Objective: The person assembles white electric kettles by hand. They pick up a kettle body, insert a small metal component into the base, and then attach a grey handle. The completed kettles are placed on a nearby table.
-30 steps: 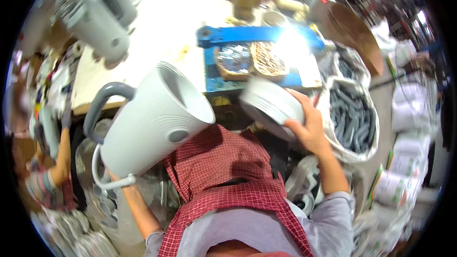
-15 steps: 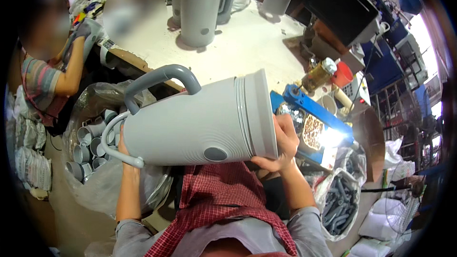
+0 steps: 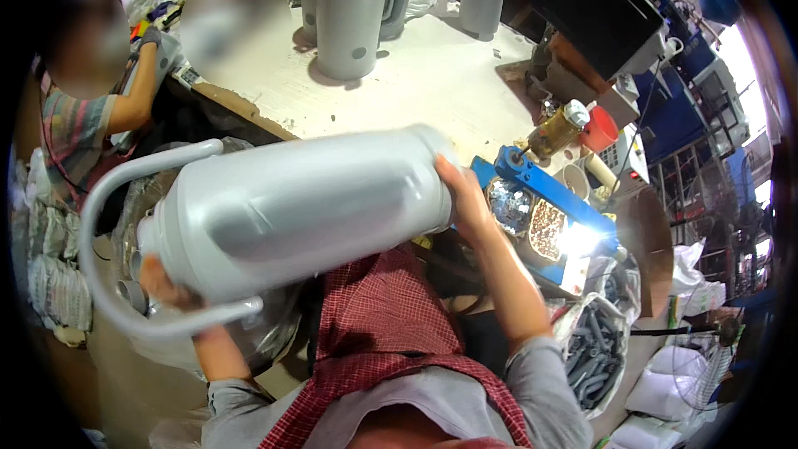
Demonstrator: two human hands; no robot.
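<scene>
A light grey thermos jug (image 3: pixel 316 208) lies sideways between my two hands in front of my apron, blurred by motion. Its neck end points left, and its loop carrying handle (image 3: pixel 93 216) swings out around that end. My left hand (image 3: pixel 170 287) grips the jug near the neck, inside the loop. At the right end my right hand (image 3: pixel 467 199) is wrapped around the jug's base, some of its fingers hidden behind it.
Similar grey jugs (image 3: pixel 349 21) stand on the white table (image 3: pixel 416 75). To the right sit a blue metal fixture (image 3: pixel 549 187) with small parts and a sack of grey handles (image 3: pixel 594 353). Grey cups (image 3: pixel 133 295) fill a plastic bag at left. Another person's arm (image 3: pixel 133 104) works at far left.
The jug has turned about its length, so its side handle and oval patch no longer show. It has shifted left, and the loop handle has swung outward.
</scene>
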